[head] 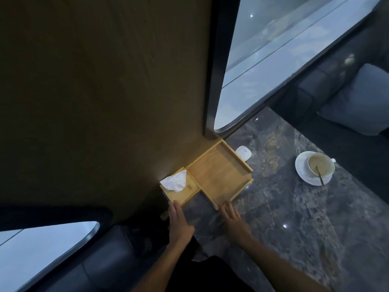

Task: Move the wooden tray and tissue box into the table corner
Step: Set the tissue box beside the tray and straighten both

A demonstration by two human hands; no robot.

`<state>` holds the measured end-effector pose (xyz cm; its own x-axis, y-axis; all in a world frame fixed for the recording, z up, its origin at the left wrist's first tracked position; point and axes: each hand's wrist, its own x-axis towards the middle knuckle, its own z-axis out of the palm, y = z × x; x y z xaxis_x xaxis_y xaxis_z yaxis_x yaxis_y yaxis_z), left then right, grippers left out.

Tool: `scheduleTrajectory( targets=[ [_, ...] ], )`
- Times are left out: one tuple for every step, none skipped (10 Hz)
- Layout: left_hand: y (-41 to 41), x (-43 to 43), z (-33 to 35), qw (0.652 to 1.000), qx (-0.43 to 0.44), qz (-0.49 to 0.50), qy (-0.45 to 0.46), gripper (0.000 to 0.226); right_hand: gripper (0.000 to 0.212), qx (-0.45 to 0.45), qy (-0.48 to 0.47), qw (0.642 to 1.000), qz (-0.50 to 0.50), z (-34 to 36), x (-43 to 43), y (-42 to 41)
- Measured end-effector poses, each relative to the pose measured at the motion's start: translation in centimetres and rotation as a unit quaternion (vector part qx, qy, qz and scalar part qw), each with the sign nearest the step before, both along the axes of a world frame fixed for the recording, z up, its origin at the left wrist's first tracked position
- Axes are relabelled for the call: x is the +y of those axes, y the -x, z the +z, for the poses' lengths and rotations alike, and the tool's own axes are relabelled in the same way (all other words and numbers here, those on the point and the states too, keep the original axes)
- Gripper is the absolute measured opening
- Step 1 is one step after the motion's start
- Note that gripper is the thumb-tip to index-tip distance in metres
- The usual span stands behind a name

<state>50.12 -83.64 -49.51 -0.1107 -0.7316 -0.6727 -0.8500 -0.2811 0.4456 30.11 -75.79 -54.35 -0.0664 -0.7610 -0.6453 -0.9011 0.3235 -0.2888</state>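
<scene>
The square wooden tray (219,175) lies on the dark marble table (294,218), its far side against the wall near the window frame. The wooden tissue box (183,191), with a white tissue (175,181) sticking out, sits directly to the tray's left, touching it and the wall. My left hand (179,222) lies flat with fingertips on the near corner of the tissue box. My right hand (232,217) lies flat with fingertips against the tray's near rim. Neither hand grips anything.
A white cup with a spoon on a saucer (314,167) stands at the right of the table. A small white device (243,152) lies behind the tray's far right corner. Dark sofa seats with a grey cushion (357,102) border the table.
</scene>
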Motion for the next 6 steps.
scheduleTrajectory(
  targets=[
    [0.3, -0.3, -0.2, 0.999, -0.031, -0.017, 0.006, 0.096, 0.077, 0.001, 0.020, 1.000, -0.005, -0.1, -0.2, -0.5],
    [0.8, -1.0, 0.1, 0.998, -0.060, -0.020, -0.010, 0.095, 0.072, -0.016, 0.022, 1.000, -0.012, 0.2, -0.4, 0.1],
    [1.3, -1.3, 0.8, 0.997, -0.076, -0.025, -0.011, 0.096, 0.071, -0.008, -0.002, 1.000, 0.008, 2.0, -1.1, 0.9],
    [1.3, -1.8, 1.9, 0.994, -0.097, -0.041, -0.029, 0.099, 0.070, -0.015, -0.012, 0.995, 0.094, 1.3, -2.1, 2.1],
    [1.7, -2.1, 3.6, 0.992, -0.112, -0.052, -0.019, 0.092, 0.046, -0.024, -0.015, 0.997, 0.072, 2.7, -3.0, 2.9],
    [0.7, -4.7, 1.6, 0.990, -0.121, -0.014, -0.064, 0.092, 0.047, -0.021, -0.008, 0.997, 0.079, 6.2, -3.1, 3.3]
  ],
)
